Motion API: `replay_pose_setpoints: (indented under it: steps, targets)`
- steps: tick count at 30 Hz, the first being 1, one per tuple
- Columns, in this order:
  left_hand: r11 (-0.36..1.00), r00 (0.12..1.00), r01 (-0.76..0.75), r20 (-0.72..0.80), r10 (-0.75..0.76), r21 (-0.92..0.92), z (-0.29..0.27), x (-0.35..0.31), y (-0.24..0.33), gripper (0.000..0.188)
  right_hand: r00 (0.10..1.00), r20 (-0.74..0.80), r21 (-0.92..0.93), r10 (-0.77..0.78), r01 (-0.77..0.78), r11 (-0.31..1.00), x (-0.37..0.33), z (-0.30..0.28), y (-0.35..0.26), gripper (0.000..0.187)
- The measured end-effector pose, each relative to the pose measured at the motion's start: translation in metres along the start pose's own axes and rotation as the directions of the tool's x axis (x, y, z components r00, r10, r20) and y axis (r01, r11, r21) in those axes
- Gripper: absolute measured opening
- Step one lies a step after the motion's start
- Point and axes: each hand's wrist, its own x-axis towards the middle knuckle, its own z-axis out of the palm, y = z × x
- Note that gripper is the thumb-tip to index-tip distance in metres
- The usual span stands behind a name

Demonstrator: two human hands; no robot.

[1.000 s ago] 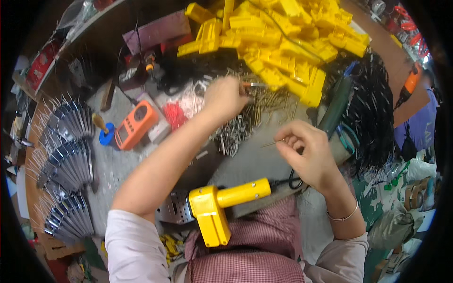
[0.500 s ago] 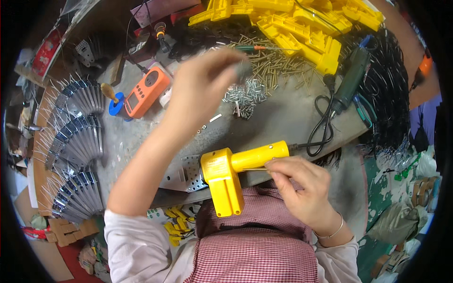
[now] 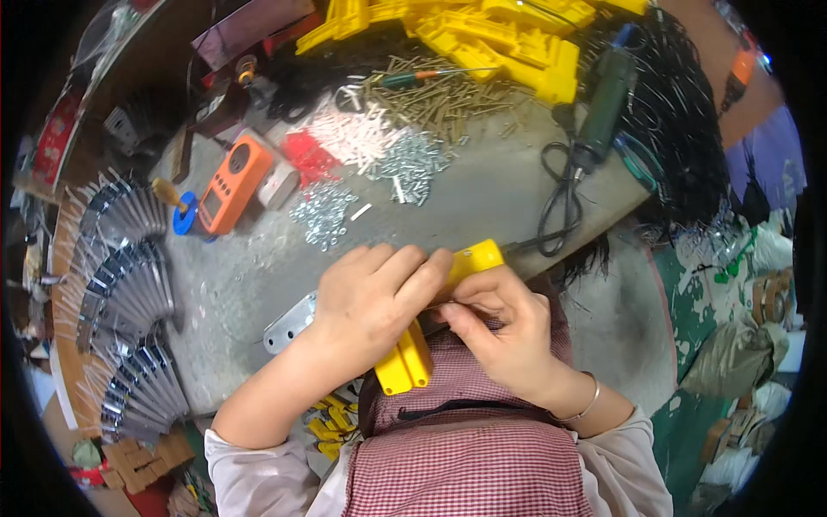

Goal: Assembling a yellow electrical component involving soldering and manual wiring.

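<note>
A yellow plastic tool housing [image 3: 403, 362] lies across the near table edge above my lap, its handle pointing right. A metal plate with holes [image 3: 291, 324] sticks out from its left side. My left hand [image 3: 366, 297] is closed over the housing, fingers bent round the handle and covering most of it. Just right of those fingertips, my right hand [image 3: 510, 336] pinches a thin long screw [image 3: 442, 301] against the handle's near side. Only a sliver of the screw shows. Whether my left fingers also hold a small part is hidden.
Beyond my hands lie heaps of small silver screws [image 3: 413, 164], nuts [image 3: 323, 213], white tubes [image 3: 353, 129] and long brass screws [image 3: 448, 108]. An orange meter [image 3: 234, 185] stands left, fanned metal plates [image 3: 129, 284] further left. A green power screwdriver [image 3: 607, 112] and yellow shells [image 3: 517, 52] lie beyond.
My left hand has come back from the far heaps onto the yellow housing, now closed over it. My right hand has shifted slightly left, still pinching. The view has turned a little.
</note>
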Motion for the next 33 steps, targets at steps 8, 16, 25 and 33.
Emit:
replay_pose_setpoints:
  steps: [8, 16, 25, 33]
  targets:
    - [0.991, 0.992, 0.123, -0.027, -0.124, -0.05, 0.014, 0.003, -0.002, 0.022, 0.96, 0.033, -0.251, -0.278, 0.277, 0.928, -0.016, 0.023, 0.02, 0.013]
    - [0.929, 0.918, 0.37, 0.144, -0.371, 0.033, 0.009, 0.007, 0.007, 0.033, 0.948, -0.313, -0.187, -0.056, -0.004, 0.982, 0.014, -0.068, 0.006, 0.013]
    - [0.954, 0.9, 0.3, 0.324, -0.291, 0.023, 0.015, 0.021, 0.029, 0.04, 0.859, -0.497, -0.721, -0.121, -0.331, 0.609, 0.141, -0.151, 0.025, 0.087]
    - [0.901, 0.907, 0.4, 0.216, -0.362, -0.168, 0.024, 0.02, 0.018, 0.028, 0.858, -0.488, 0.023, -0.162, 0.198, 0.98, 0.136, -0.154, 0.001, 0.072]
